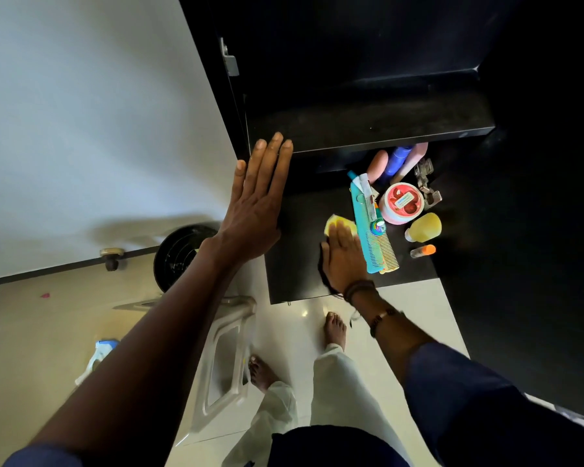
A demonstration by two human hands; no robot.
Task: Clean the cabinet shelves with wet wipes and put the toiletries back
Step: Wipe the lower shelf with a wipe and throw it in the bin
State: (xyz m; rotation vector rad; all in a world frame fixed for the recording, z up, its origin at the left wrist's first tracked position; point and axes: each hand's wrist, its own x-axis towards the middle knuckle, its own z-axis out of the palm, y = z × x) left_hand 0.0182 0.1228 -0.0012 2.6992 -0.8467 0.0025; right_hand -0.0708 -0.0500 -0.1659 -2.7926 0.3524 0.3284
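Note:
I look down into a black cabinet with its door open. My left hand (pixel 257 203) lies flat with straight fingers against the cabinet's left side panel (pixel 240 106). My right hand (pixel 343 254) presses a yellow wipe (pixel 332 224) flat on the lower black shelf (pixel 297 237). To its right on that shelf lie a teal comb (pixel 368 227), a pink round jar (pixel 402 203), a yellow bottle (pixel 423 227), a small orange-capped tube (pixel 422 251) and several bottles (pixel 398 160) at the back. The upper shelf (pixel 368 123) holds nothing that I can see.
A white plastic stool (pixel 226 358) stands on the tiled floor beside my bare feet. A black round bin (pixel 179 254) sits left of the cabinet below the white door (pixel 81 129). A blue and white pack (pixel 96 358) lies on the floor at the left.

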